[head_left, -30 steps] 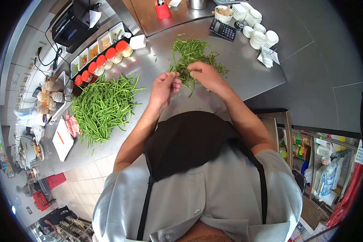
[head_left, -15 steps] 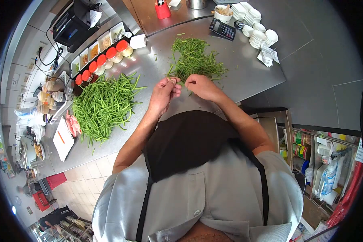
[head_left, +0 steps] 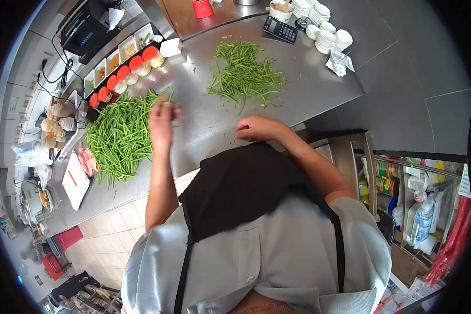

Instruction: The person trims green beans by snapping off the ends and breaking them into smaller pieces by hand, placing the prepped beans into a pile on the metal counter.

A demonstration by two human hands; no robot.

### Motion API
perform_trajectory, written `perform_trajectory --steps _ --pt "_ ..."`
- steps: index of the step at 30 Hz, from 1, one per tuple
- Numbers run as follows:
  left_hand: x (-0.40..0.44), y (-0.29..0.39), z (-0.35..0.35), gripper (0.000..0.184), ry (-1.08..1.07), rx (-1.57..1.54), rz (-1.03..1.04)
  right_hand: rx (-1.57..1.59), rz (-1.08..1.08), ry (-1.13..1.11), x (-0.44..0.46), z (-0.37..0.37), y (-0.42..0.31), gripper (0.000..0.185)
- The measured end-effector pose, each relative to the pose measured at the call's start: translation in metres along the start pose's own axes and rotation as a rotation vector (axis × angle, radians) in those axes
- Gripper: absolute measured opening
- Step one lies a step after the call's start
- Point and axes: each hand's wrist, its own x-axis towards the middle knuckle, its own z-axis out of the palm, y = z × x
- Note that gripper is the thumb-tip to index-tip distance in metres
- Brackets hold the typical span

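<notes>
A large heap of whole green beans (head_left: pixel 121 138) lies on the left of the steel counter. My left hand (head_left: pixel 162 124) is at the right edge of this heap, fingers bent and touching or just over the beans. Its fingertips are slightly blurred, so whether they grip a bean is unclear. My right hand (head_left: pixel 259 129) rests near the counter's front edge with curled fingers; whatever they may hold is hidden. Beyond it lies a looser pile of shorter bean pieces (head_left: pixel 246 76), apart from both hands.
Red-lidded jars (head_left: pixel 136 65) and a row of food trays (head_left: pixel 126 49) line the back left. A calculator (head_left: pixel 280 30), stacked white bowls (head_left: pixel 326 41) and crumpled paper slips (head_left: pixel 340 63) are at the far right. A white notepad (head_left: pixel 77 180) lies at the left.
My hands were together at the near edge of the bean-piece pile. The left has moved left to the whole-bean heap; the right has drawn back towards my body. The view has shifted slightly.
</notes>
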Motion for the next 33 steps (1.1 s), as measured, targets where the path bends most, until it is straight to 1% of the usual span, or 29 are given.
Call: perform_trajectory --steps 1,3,4,6,7,8,9,10,11,12,15,18,22,24,25,26,27,29,30,32,33 --pt "0.003 0.010 -0.011 0.060 0.151 0.091 0.051 0.071 0.065 -0.001 0.002 -0.003 0.003 0.030" --pt "0.012 -0.002 -0.041 0.071 0.367 0.271 0.020 0.215 0.193 -0.006 0.011 -0.009 0.010 0.029" --pt "0.007 0.003 -0.046 0.071 0.415 0.332 0.042 0.179 0.019 0.175 0.019 -0.014 0.015 0.027" --pt "-0.009 0.006 -0.039 0.066 0.419 0.486 0.214 0.103 -0.337 0.537 0.034 -0.025 0.022 0.024" --pt "-0.017 0.008 -0.032 0.064 0.424 0.564 0.300 0.037 -0.320 0.599 0.030 -0.034 0.018 0.024" --pt "-0.025 0.006 -0.021 0.055 0.315 0.470 0.253 -0.029 -0.304 0.656 0.022 -0.047 0.014 0.025" --pt "-0.037 -0.005 -0.005 0.052 0.225 0.429 0.221 -0.094 -0.289 0.710 0.013 -0.060 0.010 0.026" --pt "-0.052 -0.009 0.019 0.059 0.201 0.629 0.275 -0.172 -0.201 0.699 0.001 -0.065 0.010 0.029" --pt "-0.067 -0.012 0.040 0.068 0.090 0.669 0.257 -0.252 -0.115 0.688 -0.016 -0.066 0.009 0.033" --pt "-0.072 -0.037 0.051 0.085 -0.023 0.846 0.291 -0.334 -0.030 0.677 -0.031 -0.066 0.011 0.037" --pt "-0.092 -0.060 0.092 0.104 -0.135 1.427 0.393 -0.451 0.072 0.752 -0.056 -0.044 0.054 0.044" --pt "-0.071 -0.048 0.110 0.114 -0.169 1.322 0.321 -0.610 0.065 0.762 -0.056 -0.033 0.048 0.041" --pt "-0.021 -0.035 0.149 0.118 -0.153 1.319 0.304 -0.607 -0.051 0.776 -0.014 -0.044 0.056 0.028" --pt "0.010 -0.034 0.166 0.118 -0.237 1.267 0.355 -0.629 -0.134 0.764 0.004 -0.055 0.063 0.022" --pt "0.021 -0.036 0.172 0.118 -0.276 1.239 0.373 -0.621 -0.136 0.774 0.011 -0.062 0.064 0.019" --pt "0.029 -0.038 0.176 0.116 -0.317 1.153 0.421 -0.615 -0.139 0.782 0.017 -0.069 0.065 0.016" --pt "0.030 -0.034 0.180 0.112 -0.282 1.113 0.437 -0.609 -0.143 0.791 0.021 -0.075 0.066 0.014" --pt "0.031 -0.014 0.194 0.104 -0.220 1.033 0.473 -0.583 -0.231 0.835 0.013 -0.090 0.052 0.012" --pt "0.027 0.001 0.202 0.094 -0.205 1.025 0.535 -0.567 -0.270 0.861 0.006 -0.099 0.042 0.011" --pt "0.010 0.025 0.213 0.076 -0.174 1.007 0.649 -0.549 -0.345 0.807 -0.008 -0.110 0.027 0.012" --pt "0.008 0.022 0.216 0.067 -0.232 1.011 0.657 -0.545 -0.392 0.775 -0.011 -0.114 0.023 0.012"
